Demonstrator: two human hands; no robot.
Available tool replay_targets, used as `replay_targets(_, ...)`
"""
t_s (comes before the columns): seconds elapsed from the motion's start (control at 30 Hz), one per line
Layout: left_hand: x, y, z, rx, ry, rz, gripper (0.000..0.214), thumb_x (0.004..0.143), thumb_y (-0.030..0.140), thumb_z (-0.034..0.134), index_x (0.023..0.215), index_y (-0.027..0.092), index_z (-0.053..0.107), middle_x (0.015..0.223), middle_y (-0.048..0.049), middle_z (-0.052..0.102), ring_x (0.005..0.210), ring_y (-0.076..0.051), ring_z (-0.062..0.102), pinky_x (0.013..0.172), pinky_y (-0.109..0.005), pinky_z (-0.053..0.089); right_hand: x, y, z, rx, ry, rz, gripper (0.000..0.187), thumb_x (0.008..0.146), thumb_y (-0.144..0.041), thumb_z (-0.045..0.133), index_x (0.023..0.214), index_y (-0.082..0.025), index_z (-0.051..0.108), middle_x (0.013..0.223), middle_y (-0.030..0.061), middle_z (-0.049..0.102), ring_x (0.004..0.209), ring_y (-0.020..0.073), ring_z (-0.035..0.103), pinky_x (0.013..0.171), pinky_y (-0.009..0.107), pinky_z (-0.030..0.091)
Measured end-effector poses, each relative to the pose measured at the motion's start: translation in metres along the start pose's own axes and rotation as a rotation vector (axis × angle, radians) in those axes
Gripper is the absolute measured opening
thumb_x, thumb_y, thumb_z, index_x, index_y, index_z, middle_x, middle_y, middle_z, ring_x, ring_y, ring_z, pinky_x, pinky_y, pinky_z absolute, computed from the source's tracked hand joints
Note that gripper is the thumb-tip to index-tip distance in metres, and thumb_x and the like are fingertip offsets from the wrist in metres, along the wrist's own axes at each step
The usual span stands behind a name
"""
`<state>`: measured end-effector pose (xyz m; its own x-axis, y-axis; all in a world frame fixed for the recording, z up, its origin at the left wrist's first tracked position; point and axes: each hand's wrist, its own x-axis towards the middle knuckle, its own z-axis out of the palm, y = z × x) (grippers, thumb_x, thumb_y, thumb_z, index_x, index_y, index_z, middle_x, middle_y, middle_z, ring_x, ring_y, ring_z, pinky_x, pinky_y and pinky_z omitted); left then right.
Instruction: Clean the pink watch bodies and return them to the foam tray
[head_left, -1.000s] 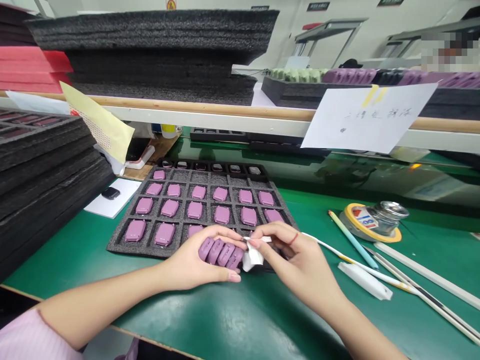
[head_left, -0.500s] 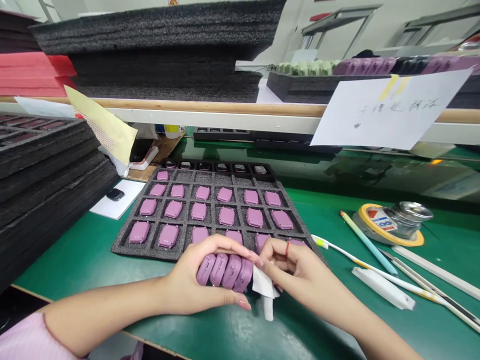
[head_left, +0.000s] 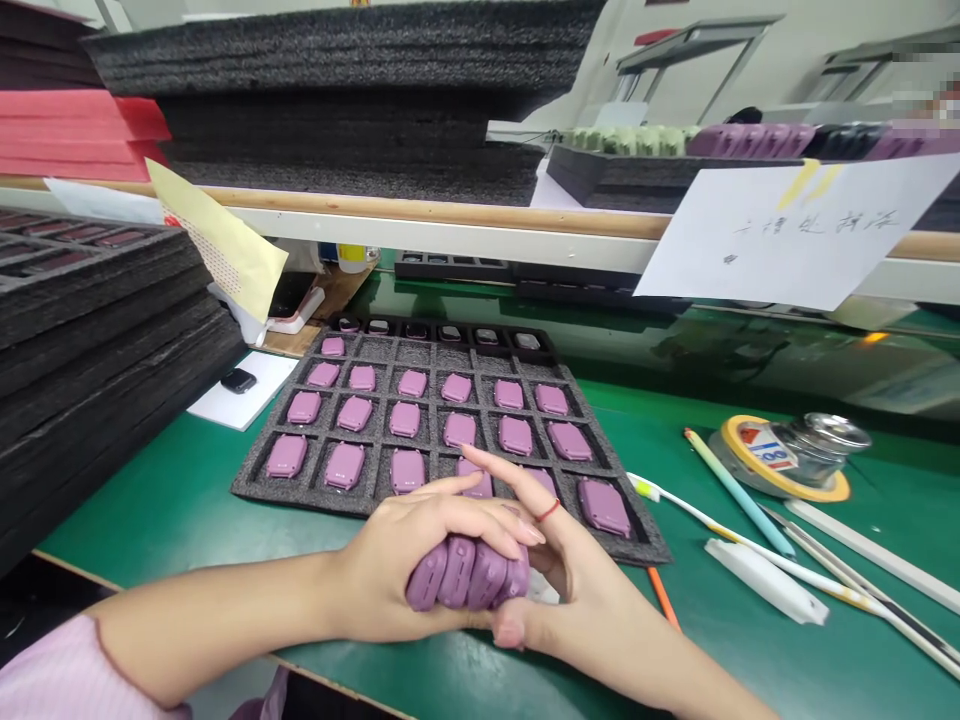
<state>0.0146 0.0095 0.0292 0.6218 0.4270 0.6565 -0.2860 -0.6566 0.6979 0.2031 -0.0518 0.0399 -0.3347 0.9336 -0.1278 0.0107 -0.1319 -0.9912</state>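
Head view; purple cases (head_left: pixel 456 575) edge-on, ranged left-to-right

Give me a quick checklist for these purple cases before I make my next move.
1. Purple cases held together: ok; four sit side by side in the left hand.
2. Right hand gripping the end case: cannot tell; its thumb is there, but the contact behind is hidden.
3. White wipe fully in sight: not ok; only a patch shows.
4. Foam tray flat on the table: ok.
5. Glass bottle apart from both hands: ok.
6. Cases clean: cannot tell.
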Motion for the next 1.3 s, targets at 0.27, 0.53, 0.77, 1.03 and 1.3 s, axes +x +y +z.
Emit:
replay_targets(0.27, 0.0, -0.004, 0.0, 0.123, 0.002, 0.125, 0.038, 0.089, 0.032, 0.075, 0.119, 0.017, 0.057, 0.114, -0.014, 0.077, 0.116, -0.022, 0.071, 0.112, -0.036, 0.049, 0.004, 0.0, 0.007, 0.078, 0.032, -0.077, 0.091, 0.065, -0.037, 0.094, 0.144, -0.037, 0.05, 0.145, 0.0057, 0.058, 0.13, 0.0264, 0.06, 0.104, 0.037, 0.055)
replay_targets(0.53, 0.002, -0.003, 0.005, 0.128, 0.038, 0.173, 0.043, 0.083, 0.02, 0.081, 0.119, 0.014, 0.057, 0.113, -0.015, 0.076, 0.113, -0.022, 0.072, 0.101, -0.03, 0.057, -0.005, -0.001, 0.002, 0.11, -0.096, -0.129, 0.041, 0.099, -0.043, 0.061, 0.14, -0.039, 0.054, 0.131, 0.0023, 0.067, 0.092, 0.0125, 0.071, 0.08, 0.024, 0.06)
replay_targets(0.77, 0.0, -0.002, 0.007, 0.09, 0.032, 0.123, 0.082, 0.077, 0.019, 0.086, 0.147, 0.026, 0.044, 0.122, -0.0078, 0.074, 0.115, -0.023, 0.071, 0.106, -0.033, 0.055, -0.003, -0.006, 0.006, -0.195, 0.049, -0.336, 0.044, 0.104, -0.056, 0.038, 0.132, -0.032, 0.063, 0.125, 0.0042, 0.072, 0.114, 0.0212, 0.069, 0.099, 0.031, 0.055)
replay_targets(1.03, 0.0, -0.002, 0.007, 0.108, 0.01, 0.122, 0.079, 0.078, 0.019, 0.084, 0.147, 0.025, 0.045, 0.119, -0.0077, 0.076, 0.113, -0.021, 0.072, 0.106, -0.03, 0.053, -0.006, 0.0, 0.003, -0.058, -0.004, -0.247, 0.064, 0.09, -0.074, 0.052, 0.141, -0.035, 0.057, 0.135, 0.0048, 0.067, 0.122, 0.0263, 0.066, 0.102, 0.038, 0.055)
replay_targets(1.3, -0.005, -0.016, 0.006, 0.175, -0.045, 0.135, 0.075, 0.09, 0.038, 0.072, 0.153, 0.02, 0.035, 0.136, -0.0159, 0.066, 0.131, -0.025, 0.061, 0.117, -0.039, 0.043, 0.005, 0.012, 0.011, -0.107, 0.148, -0.21, 0.118, 0.057, -0.054, 0.095, 0.155, -0.025, 0.036, 0.147, 0.0154, 0.057, 0.138, 0.0321, 0.053, 0.115, 0.047, 0.045)
